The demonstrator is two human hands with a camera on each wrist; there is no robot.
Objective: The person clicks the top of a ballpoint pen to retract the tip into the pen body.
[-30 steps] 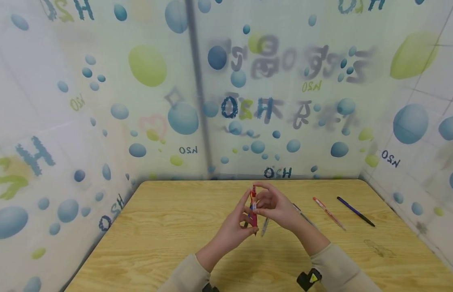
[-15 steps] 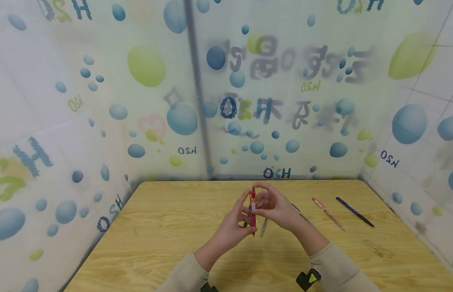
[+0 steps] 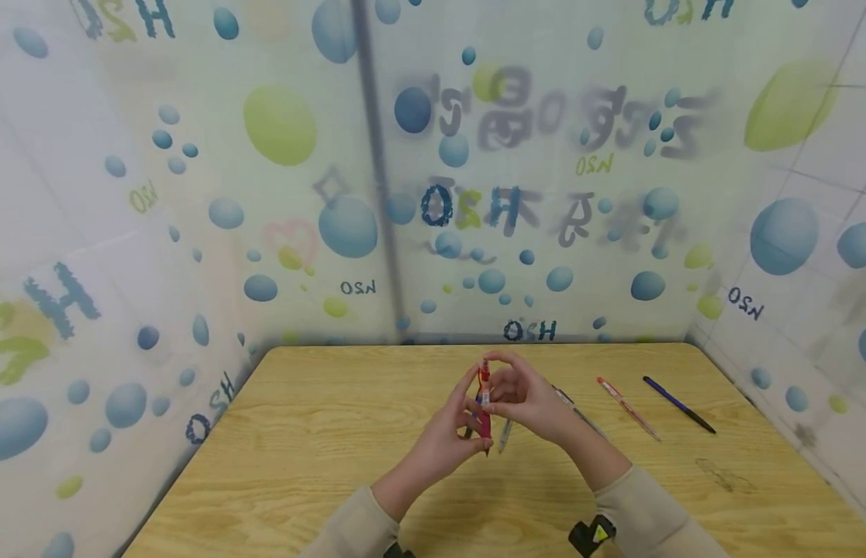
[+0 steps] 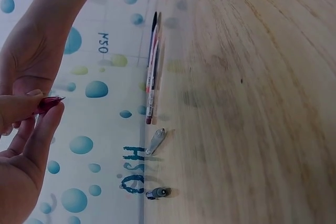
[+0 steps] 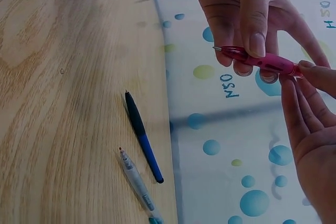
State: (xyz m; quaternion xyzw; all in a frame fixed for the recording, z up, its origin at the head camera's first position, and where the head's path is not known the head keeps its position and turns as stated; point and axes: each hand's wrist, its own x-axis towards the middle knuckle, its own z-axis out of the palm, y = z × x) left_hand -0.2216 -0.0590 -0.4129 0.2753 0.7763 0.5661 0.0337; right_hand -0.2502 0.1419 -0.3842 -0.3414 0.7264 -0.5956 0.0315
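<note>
A red pen (image 3: 484,418) is held roughly upright between both hands over the middle of the table, its metal tip pointing down. My left hand (image 3: 439,434) pinches the lower barrel between thumb and fingers; the right wrist view shows its thumb (image 5: 256,44) lying on the grip near the tip. With thumb and fingers, my right hand (image 3: 533,399) pinches the upper part, and its index finger reaches the pen's top end. Behind the hands lie a blue-and-black pen (image 5: 143,137), partly hidden in the head view, and a clear pen (image 5: 137,184).
On the wooden table (image 3: 286,465), a dark-ended pen (image 3: 582,415) lies partly behind the right hand. Farther right are a red-and-clear pen (image 3: 628,407) and another blue-and-black pen (image 3: 679,404). A bubble-printed curtain (image 3: 433,302) closes off the back and sides.
Both hands and the red pen have sunk very slightly, with the same grip kept. The pens on the table have stayed in place.
</note>
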